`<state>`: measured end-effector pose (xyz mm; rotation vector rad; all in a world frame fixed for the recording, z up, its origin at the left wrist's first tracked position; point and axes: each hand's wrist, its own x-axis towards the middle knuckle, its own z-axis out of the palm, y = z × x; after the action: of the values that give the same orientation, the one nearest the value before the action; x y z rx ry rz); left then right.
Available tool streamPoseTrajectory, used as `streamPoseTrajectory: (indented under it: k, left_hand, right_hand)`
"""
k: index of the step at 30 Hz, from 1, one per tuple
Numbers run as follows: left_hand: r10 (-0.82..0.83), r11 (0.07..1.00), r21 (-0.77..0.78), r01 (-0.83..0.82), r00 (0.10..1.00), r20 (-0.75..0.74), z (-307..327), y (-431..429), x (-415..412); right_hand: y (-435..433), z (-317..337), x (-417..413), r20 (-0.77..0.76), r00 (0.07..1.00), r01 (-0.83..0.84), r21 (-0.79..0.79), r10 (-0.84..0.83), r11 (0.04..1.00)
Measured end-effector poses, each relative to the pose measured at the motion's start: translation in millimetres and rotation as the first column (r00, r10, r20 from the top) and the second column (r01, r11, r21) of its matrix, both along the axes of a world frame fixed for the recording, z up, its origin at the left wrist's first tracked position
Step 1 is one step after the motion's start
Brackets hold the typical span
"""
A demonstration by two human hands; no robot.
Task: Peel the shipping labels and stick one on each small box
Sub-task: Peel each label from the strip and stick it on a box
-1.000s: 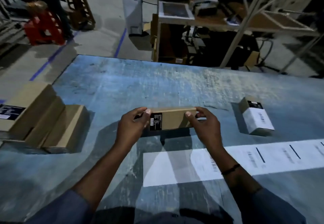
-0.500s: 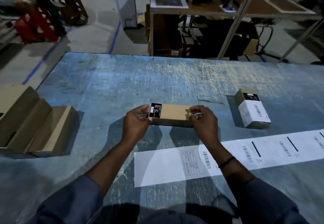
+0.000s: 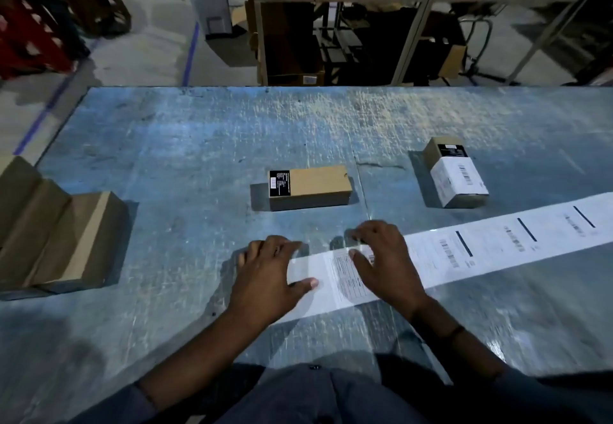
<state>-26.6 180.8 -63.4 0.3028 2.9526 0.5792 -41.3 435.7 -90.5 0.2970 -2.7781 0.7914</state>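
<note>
Left hand (image 3: 268,277) flat and spread, thumb down on the blank end of the label strip (image 3: 497,248). Right hand (image 3: 386,268) just beside it, fingers spread and arched over the first printed label (image 3: 345,274), thumb on it. Nothing gripped that I can see; fingertips are blurred, so can't tell if a corner is lifted.

Table (image 3: 199,145): big bare stretch beyond both hands and out to the left. Far edge well away, left edge well past the stack.

Stack of brown boxes (image 3: 66,234): well left of the left hand, none showing a white label. Count unclear.

Strip runs from under the hands away to the right and out of view, several labels left on it.

Plain box (image 3: 315,185): just beyond the hands, flat, only its black sticker, no shipping label. Looks like the next target.

Labelled box (image 3: 459,180): beyond and right of the right hand, white label on it. Done.

Status, my read: one box finished, one staged, the stack pending. Early in the job. Peel step is up next. Short, unobstructed carry from strip to plain box.
</note>
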Motion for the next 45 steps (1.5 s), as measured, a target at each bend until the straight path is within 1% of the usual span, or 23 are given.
streamPoseTrajectory:
  k: [1, 2, 5, 9, 11, 15, 16, 17, 19, 20, 22, 24, 25, 27, 28, 30, 31, 33, 36, 38, 41, 45]
  left_hand:
    - [-0.021, 0.999, -0.043, 0.022, 0.999, 0.031, -3, -1, 5]
    - [-0.031, 0.998, -0.051, 0.034, 0.998, 0.048, -4, -3, 9]
    - [-0.023, 1.0, -0.012, 0.025, 0.995, 0.096, -2, -17, 10]
    - [0.002, 1.0, 0.021, -0.006, 0.986, 0.165, 2, -50, 8]
    - [-0.032, 0.999, 0.018, 0.029, 0.984, 0.173, 5, -61, 7]
    - [-0.098, 0.992, -0.055, 0.109, 0.979, 0.179, 9, -65, 0]
    - [-0.098, 0.993, -0.042, 0.108, 0.977, 0.192, 11, -66, -3]
    - [-0.089, 0.996, 0.007, 0.09, 0.972, 0.219, 16, -68, -7]
    - [-0.073, 0.987, 0.159, 0.024, 0.946, 0.315, 27, -70, -14]
    - [-0.079, 0.98, 0.197, 0.008, 0.931, 0.356, 30, -70, -17]
    - [-0.078, 0.981, 0.195, 0.0, 0.918, 0.389, 31, -71, -20]
    - [-0.078, 0.981, 0.191, 0.01, 0.933, 0.352, 28, -71, -19]
    - [-0.089, 0.986, 0.159, 0.041, 0.948, 0.305, 25, -71, -17]
    - [-0.12, 0.993, 0.045, 0.113, 0.964, 0.235, 19, -70, -15]
    - [-0.128, 0.992, 0.008, 0.129, 0.967, 0.221, 17, -69, -14]
    - [-0.125, 0.992, -0.004, 0.129, 0.968, 0.218, 16, -68, -15]
    - [-0.117, 0.993, 0.013, 0.118, 0.964, 0.237, 17, -68, -16]
    - [-0.091, 0.994, 0.086, 0.066, 0.942, 0.324, 21, -68, -21]
    - [-0.097, 0.982, 0.19, 0.017, 0.901, 0.422, 25, -72, -29]
    - [-0.154, 0.964, 0.264, 0.033, 0.879, 0.452, 27, -76, -35]
    - [-0.243, 0.913, 0.406, 0.037, 0.849, 0.47, 32, -82, -38]
    - [-0.309, 0.862, 0.505, 0.038, 0.83, 0.465, 37, -86, -38]
  right_hand:
    - [0, -4, 14, 0.018, 1.0, -0.013, 0.047, 0.012, 0.999]
    - [-1, -7, 26, 0.038, 0.999, -0.02, 0.074, 0.017, 0.997]
    - [-10, -10, 49, 0.053, 0.998, -0.038, 0.099, 0.032, 0.994]
    - [-44, -7, 54, 0.074, 0.996, -0.064, 0.132, 0.055, 0.989]
    - [-63, -6, 53, 0.103, 0.991, -0.098, 0.131, 0.084, 0.987]
    - [-89, -5, 48, 0.121, 0.982, -0.155, 0.107, 0.142, 0.982]
    - [-93, -4, 46, 0.126, 0.982, -0.15, 0.094, 0.138, 0.984]
    - [-95, -3, 45, 0.125, 0.984, -0.141, 0.082, 0.13, 0.987]
    - [-97, -4, 44, 0.114, 0.987, -0.124, 0.064, 0.117, 0.99]
    - [-97, -4, 46, 0.106, 0.989, -0.111, 0.055, 0.105, 0.992]
    - [-100, -4, 49, 0.091, 0.994, -0.06, 0.038, 0.057, 0.997]
    - [-105, -4, 52, 0.092, 0.996, -0.002, 0.02, 0.0, 1.0]
    - [-107, -4, 53, 0.109, 0.994, 0.016, 0.012, -0.018, 1.0]
    - [-111, -4, 55, 0.157, 0.987, 0.045, -0.004, -0.044, 0.999]
    - [-112, -5, 56, 0.173, 0.983, 0.056, -0.012, -0.053, 0.998]
    - [-112, -6, 59, 0.185, 0.981, 0.067, -0.014, -0.063, 0.998]
    - [-112, -5, 60, 0.192, 0.979, 0.071, -0.012, -0.068, 0.997]
    - [-113, -3, 59, 0.208, 0.975, 0.082, -0.019, -0.076, 0.996]
    - [-112, 4, 54, 0.224, 0.972, 0.089, -0.093, -0.066, 0.992]
    - [-113, 14, 49, 0.237, 0.971, 0.078, -0.179, -0.034, 0.981]
    - [-120, 30, 43, 0.269, 0.963, 0.073, -0.282, 0.006, 0.957]
    - [-131, 44, 40, 0.354, 0.935, 0.138, -0.404, 0.016, 0.905]
